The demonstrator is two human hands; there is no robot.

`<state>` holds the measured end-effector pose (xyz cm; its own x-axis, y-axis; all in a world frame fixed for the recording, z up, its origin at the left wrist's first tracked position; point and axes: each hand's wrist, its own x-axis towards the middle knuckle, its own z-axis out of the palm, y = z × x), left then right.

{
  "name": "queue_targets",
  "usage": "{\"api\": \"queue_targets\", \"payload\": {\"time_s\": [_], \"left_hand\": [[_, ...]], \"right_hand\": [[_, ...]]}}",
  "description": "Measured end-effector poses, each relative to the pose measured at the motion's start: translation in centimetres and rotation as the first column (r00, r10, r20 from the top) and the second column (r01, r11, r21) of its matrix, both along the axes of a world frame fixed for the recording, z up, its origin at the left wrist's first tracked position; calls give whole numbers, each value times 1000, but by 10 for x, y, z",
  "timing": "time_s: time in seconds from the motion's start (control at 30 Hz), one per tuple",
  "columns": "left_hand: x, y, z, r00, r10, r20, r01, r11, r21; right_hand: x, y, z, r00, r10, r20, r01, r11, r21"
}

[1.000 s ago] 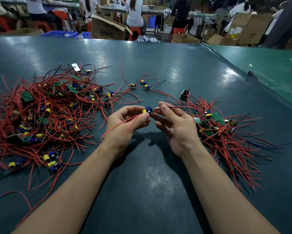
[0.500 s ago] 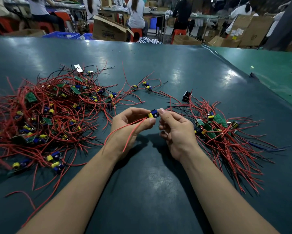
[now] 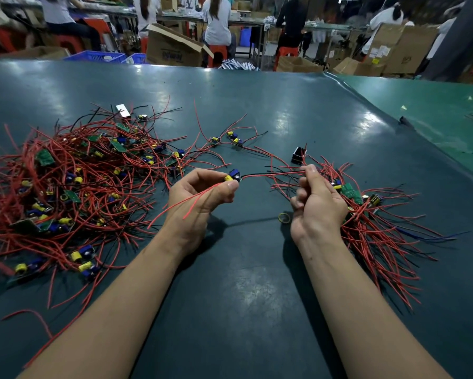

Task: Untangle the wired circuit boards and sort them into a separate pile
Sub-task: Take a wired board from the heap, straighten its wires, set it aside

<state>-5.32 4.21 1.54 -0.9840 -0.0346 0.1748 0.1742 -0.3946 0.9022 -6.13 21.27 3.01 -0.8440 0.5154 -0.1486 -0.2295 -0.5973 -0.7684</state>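
My left hand (image 3: 199,198) pinches a small circuit board (image 3: 233,177) with a yellow and a blue part, its red wires trailing down over the palm. From the board a black and red wire pair (image 3: 270,175) runs right to my right hand (image 3: 315,203), which pinches the wires between thumb and fingers. A big tangled heap of red-wired boards (image 3: 66,187) lies on the left. A smaller sorted pile (image 3: 371,222) lies right of my right hand, partly hidden by it.
A yellow rubber band (image 3: 284,217) lies on the dark green table (image 3: 243,283) between my hands. A few loose boards (image 3: 234,138) and a black block (image 3: 298,155) sit farther back. People, stools and cardboard boxes fill the room beyond the table's far edge.
My hands have moved apart: the right hand slid rightwards along the wires, stretching them out from the board. The rubber band has come into view on the table.
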Motion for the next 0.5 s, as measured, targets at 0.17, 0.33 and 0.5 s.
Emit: {"api": "queue_targets", "payload": {"time_s": [0.17,0.33,0.5], "left_hand": [[2,1,4,999,19,26,-22,994,107],[5,3,8,998,-23,54,16,992,125],[3,6,3,929,359,-93,-368,923,-113]], "right_hand": [[-1,-1,-2,1000,-17,-17,17,1000,7],[-3,1,-3,1000,-4,25,4,1000,-24],[4,-9,-8,966,240,97,-248,966,74]]}}
